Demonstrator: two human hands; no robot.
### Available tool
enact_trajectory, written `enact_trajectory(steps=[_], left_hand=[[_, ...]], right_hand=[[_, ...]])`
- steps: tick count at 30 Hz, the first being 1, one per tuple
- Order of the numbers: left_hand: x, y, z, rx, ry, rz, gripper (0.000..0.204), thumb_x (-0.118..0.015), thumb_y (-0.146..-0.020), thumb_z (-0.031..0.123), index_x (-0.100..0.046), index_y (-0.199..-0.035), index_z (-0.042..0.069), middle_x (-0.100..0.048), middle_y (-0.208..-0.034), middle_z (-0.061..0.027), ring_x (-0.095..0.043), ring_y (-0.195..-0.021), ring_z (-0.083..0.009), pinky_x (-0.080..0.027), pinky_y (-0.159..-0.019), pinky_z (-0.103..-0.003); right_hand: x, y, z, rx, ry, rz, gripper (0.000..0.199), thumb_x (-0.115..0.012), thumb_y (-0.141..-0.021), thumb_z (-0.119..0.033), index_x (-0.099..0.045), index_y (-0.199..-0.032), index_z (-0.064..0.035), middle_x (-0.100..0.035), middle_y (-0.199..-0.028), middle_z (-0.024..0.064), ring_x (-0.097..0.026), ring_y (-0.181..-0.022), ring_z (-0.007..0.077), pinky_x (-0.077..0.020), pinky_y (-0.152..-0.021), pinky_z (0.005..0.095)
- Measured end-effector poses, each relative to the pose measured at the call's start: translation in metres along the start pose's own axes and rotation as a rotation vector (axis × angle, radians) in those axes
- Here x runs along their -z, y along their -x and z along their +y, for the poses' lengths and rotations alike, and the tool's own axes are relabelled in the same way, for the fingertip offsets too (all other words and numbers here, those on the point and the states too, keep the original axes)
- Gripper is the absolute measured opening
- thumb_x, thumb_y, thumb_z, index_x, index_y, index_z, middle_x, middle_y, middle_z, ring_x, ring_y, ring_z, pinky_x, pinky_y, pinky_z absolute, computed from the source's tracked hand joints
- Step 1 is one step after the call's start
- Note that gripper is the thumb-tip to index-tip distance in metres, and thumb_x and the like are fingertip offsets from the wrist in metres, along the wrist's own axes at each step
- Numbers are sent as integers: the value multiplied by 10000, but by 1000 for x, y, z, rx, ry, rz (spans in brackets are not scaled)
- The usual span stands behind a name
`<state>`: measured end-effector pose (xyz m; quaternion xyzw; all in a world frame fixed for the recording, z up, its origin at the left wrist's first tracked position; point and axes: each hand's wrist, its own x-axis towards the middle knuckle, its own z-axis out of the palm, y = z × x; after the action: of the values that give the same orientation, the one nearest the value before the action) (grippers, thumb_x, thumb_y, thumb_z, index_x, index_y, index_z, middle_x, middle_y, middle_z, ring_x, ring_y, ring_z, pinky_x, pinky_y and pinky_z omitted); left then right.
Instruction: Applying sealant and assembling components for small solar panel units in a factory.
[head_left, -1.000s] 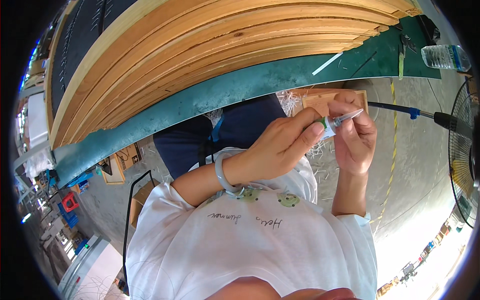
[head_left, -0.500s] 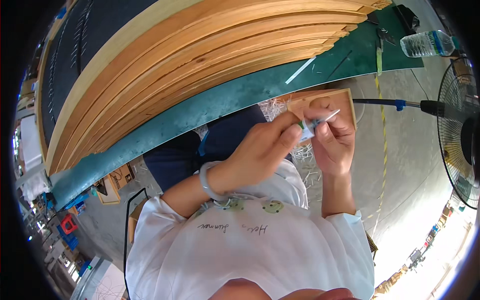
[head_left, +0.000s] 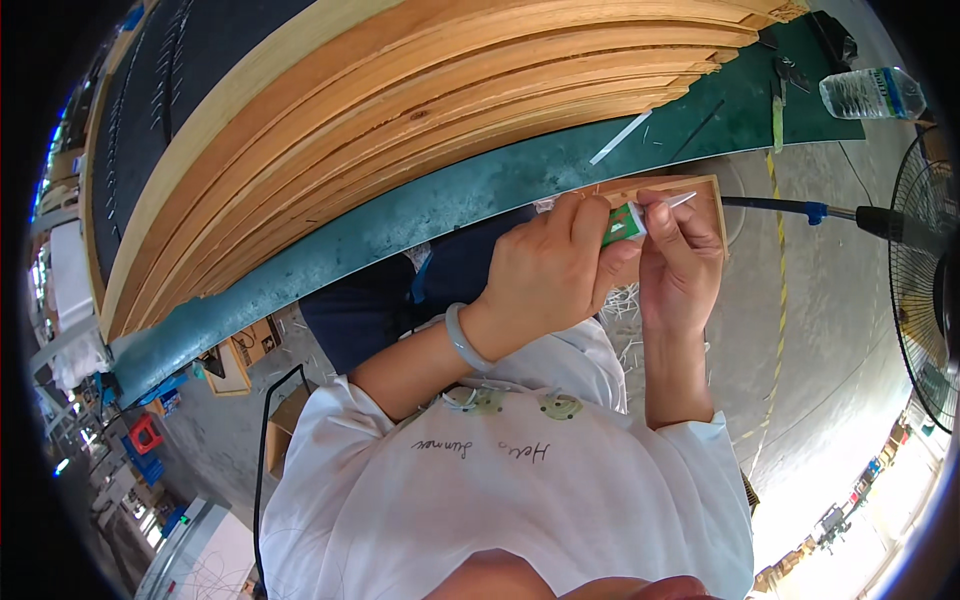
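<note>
Right in the middle of the frame, the left hand (head_left: 545,275) is closed around a small green and white tube (head_left: 624,223). The right hand (head_left: 682,262) pinches its thin white tip. Both hands touch. Above them lie curved wooden strips (head_left: 400,110) on a green tabletop (head_left: 480,190). At upper right lies a water bottle (head_left: 872,93).

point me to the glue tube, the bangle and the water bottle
glue tube (head_left: 622,224), head view, green body between the hands
bangle (head_left: 466,338), head view, band on the left wrist
water bottle (head_left: 868,94), head view, clear side, lying on the green mat
</note>
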<state>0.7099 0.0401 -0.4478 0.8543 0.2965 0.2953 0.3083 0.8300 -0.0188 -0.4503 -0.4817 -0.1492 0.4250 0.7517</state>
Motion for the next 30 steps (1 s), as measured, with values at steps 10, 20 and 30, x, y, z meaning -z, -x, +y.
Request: enact_trajectory(steps=[10, 20, 30], left_hand=[[15, -5, -3, 550, 1495, -688, 481, -316, -927, 465, -503, -896, 23, -455, -640, -10, -370, -462, -69, -287, -392, -196], [8, -4, 1, 436, 1216, -445, 441, -304, -952, 406, -496, -851, 21, -420, -575, -13, -362, -464, -97, -303, -401, -230], [-1, 2, 2, -42, 45, 70, 280, -462, -899, 276, -487, -937, 0, -509, -726, -139, -542, -583, -291, -432, -481, -321]], right_hand=[[10, -14, -25, 176, 191, -565, 310, -689, -750, -277, -654, -817, 24, -431, -723, 49, -370, -654, 145, -279, -565, 270], [4, -10, -26, 106, 154, -392, 223, -682, -760, -159, -651, -847, 44, -509, -787, 70, -474, -728, 156, -364, -628, 261], [-1, 0, -6, 275, 302, -178, 137, -620, -803, -42, -629, -884, 67, -582, -881, 105, -540, -814, 161, -436, -761, 269]])
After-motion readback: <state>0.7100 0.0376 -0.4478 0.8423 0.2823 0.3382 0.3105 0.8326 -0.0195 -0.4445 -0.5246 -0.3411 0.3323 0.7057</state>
